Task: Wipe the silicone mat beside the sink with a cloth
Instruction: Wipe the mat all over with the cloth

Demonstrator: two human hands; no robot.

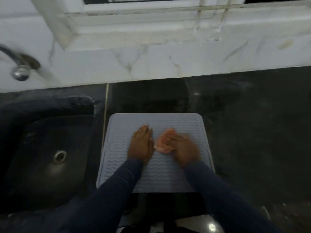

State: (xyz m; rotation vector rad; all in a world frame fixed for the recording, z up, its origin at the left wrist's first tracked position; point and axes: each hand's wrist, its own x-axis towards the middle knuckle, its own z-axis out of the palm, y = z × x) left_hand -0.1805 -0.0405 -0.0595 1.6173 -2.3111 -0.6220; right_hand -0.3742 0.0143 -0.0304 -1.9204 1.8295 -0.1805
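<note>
1. Silicone mat point(161, 174): grey, ribbed, flat on dark bench point(252, 132), just right of sink point(42, 165).
2. Left hand point(141, 145): flat on mat, fingers straight, pressed together.
3. Right hand point(183, 148): blurred; fingers curled on pink cloth point(162, 143), mid-mat, just beside left hand.

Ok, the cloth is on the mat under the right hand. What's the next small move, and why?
Probably draw the cloth with the right hand out toward the right edge of the mat, with the left hand pressed flat. The cloth sits bunched mid-mat right beside the left hand, so leftward is blocked, and the right strip lies bare.
</note>
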